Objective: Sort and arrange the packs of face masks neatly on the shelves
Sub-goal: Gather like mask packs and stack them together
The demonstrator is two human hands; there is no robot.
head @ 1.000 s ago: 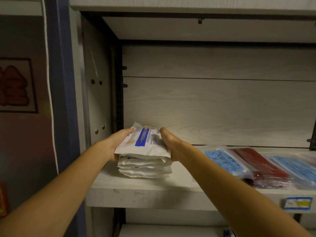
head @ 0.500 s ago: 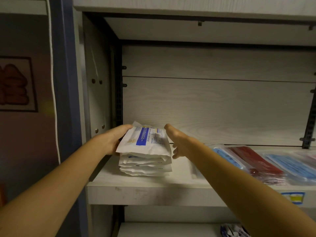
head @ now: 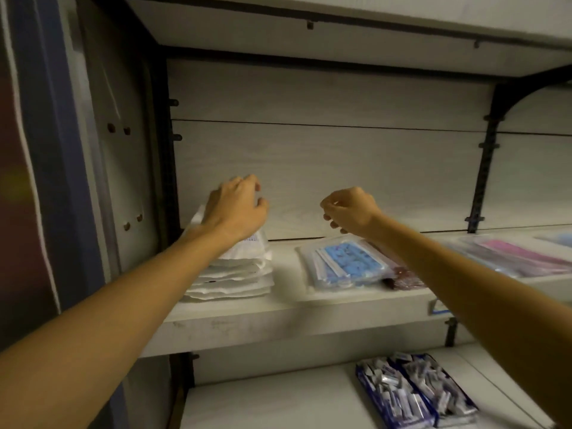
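The pale shelf (head: 235, 320) held a white stack of mask packs (head: 235, 274) at its left end. My left hand (head: 235, 209) hovered over it, loosely curled and grasping nothing; my right hand (head: 351, 210) hung the same above the blue masks (head: 346, 264).

Stack (head: 235, 275): white packs, blue print on top one. Clear pack (head: 348, 264): blue masks, darker blue motif. Next pack (head: 405, 274): dark red. Far-right pack (head: 520, 253): pink. Lower-shelf bags (head: 414, 394): navy with silver-white contents. Shelf (head: 278, 317): pale wood-grain; brackets (head: 483, 168) black.
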